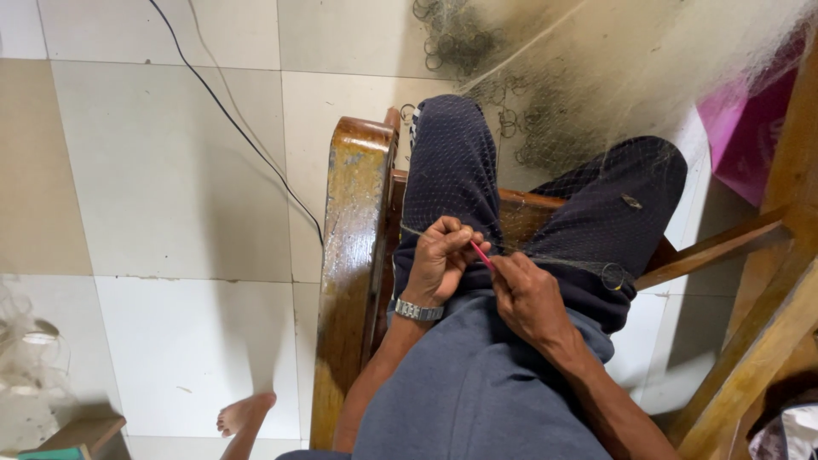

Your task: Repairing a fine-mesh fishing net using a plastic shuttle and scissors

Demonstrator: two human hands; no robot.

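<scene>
- Hands meet over the lap of a seated person in dark shorts [460, 170] and a grey-blue shirt [477, 400].
- Left hand [439, 260], a metal watch [417, 311] on its wrist, has its grip pinched together on strands of fine fishing net [596, 94] just above the left thigh.
- Right hand [528, 298] sits just beside it, fingers curled and pressed together around a thin red netting needle [481, 254], whose tip points up toward the left hand's fingertips.
- The needle lies between the two hands, touching the right one; whether it also touches the left cannot be told.
- The net drapes over both knees and spreads away up to the top right, where it bunches with small metal rings [452, 43] on the tiled floor [170, 170].
- A taut net line [579, 262] runs across the thighs from the hands toward the right knee.
- The person sits on a worn wooden chair [354, 255], its arm just left of the left hand.
- A black cable [230, 111] crosses the floor tiles.
- A bare foot [243, 413] of another person shows at the bottom edge.
- A pink object [750, 128] stands at the right behind wooden slats [767, 315].
</scene>
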